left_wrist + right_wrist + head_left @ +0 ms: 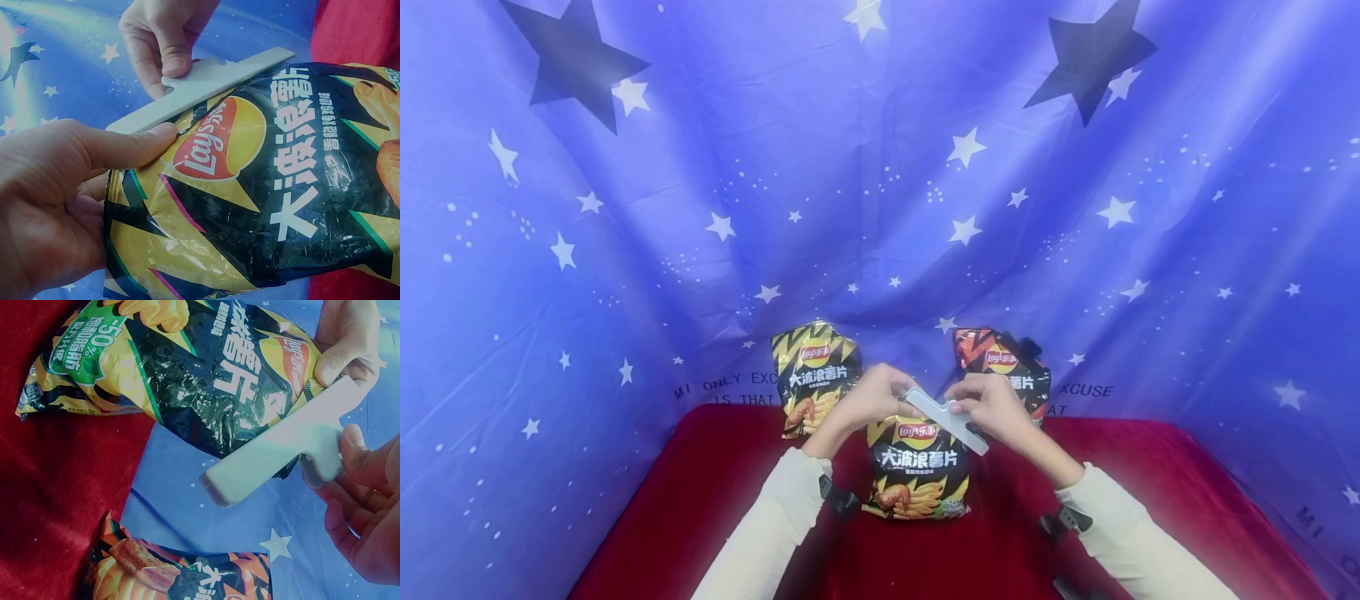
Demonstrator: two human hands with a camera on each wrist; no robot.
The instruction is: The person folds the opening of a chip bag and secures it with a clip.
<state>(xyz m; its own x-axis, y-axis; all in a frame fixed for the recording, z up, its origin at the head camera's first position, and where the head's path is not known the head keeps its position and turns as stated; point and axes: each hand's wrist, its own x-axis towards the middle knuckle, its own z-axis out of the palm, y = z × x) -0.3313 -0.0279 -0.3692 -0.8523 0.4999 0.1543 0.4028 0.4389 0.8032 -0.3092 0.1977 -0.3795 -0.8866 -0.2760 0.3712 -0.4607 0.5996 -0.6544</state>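
A yellow and black bag of chips (919, 487) stands in the middle of the table, held up at its top. My left hand (877, 395) pinches the bag's top edge between thumb and fingers; in the left wrist view its thumb also touches the end of a pale grey bag clip (206, 90). The clip's long bar lies slantwise across the top of the bag. By its short handle, my right hand (369, 500) pinches the clip (281, 444) between thumb and fingers. Whether the clip's bars are closed over the bag I cannot tell.
Another yellow and black chip bag (816, 375) stands behind on the left. Behind on the right is a red and black chip bag (992, 354) with a black object (1028, 350) at its top corner. Red cloth (700, 500) covers the table; a blue starry backdrop (865, 167) hangs behind.
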